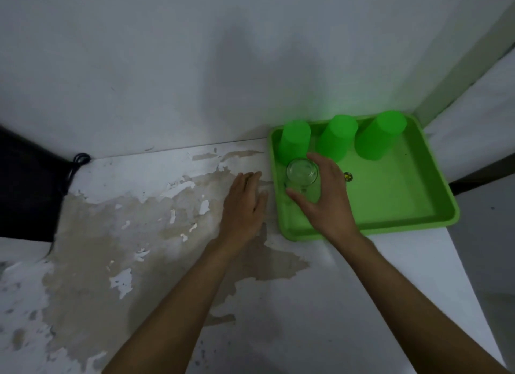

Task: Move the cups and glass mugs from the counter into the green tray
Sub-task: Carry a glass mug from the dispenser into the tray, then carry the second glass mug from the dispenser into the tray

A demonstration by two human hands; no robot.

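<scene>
The green tray [395, 206] lies on the counter at the right, against the wall. Three green plastic cups stand upside down along its far side: one at the left [294, 142], one in the middle [335, 138], one at the right [379, 135]. A clear glass mug [302, 174] stands in the tray's near-left part, in front of the left cup. My right hand [327, 198] wraps around it, thumb on the near side, fingers on the far and right side. My left hand [245, 206] rests flat on the counter just left of the tray, fingers together, holding nothing.
The counter [156, 234] is white with large patches of peeled paint. A black object with a coiled cable [79, 161] sits at the far left against the wall. The counter's right edge drops off just past the tray.
</scene>
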